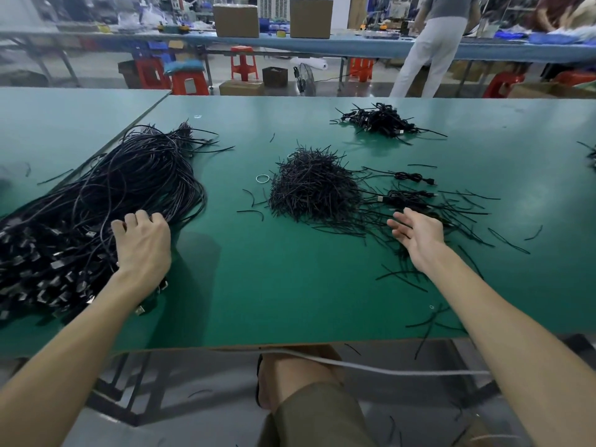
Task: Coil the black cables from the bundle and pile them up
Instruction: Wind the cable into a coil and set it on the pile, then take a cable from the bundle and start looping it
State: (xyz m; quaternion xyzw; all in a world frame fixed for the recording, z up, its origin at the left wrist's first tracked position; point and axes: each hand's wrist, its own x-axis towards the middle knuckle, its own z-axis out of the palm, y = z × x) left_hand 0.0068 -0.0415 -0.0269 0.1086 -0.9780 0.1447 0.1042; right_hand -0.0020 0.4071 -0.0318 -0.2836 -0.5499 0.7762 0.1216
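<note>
A big bundle of long black cables (pixel 106 195) with metal plugs lies across the left of the green table (pixel 258 285). My left hand (pixel 142 245) rests on its right edge, fingers curled down into the cables; whether it grips one I cannot tell. My right hand (pixel 417 232) hovers open, fingers spread, just right of a heap of short black ties (pixel 314 188). Two coiled cables (pixel 411 188) lie just beyond that hand. A pile of coiled cables (pixel 380 121) sits at the far middle right.
Loose black ties (pixel 467 208) are scattered right of the heap and near the front edge. A clear ring (pixel 262 178) lies left of the heap. A person (pixel 432 43) stands beyond the table among red stools and cardboard boxes.
</note>
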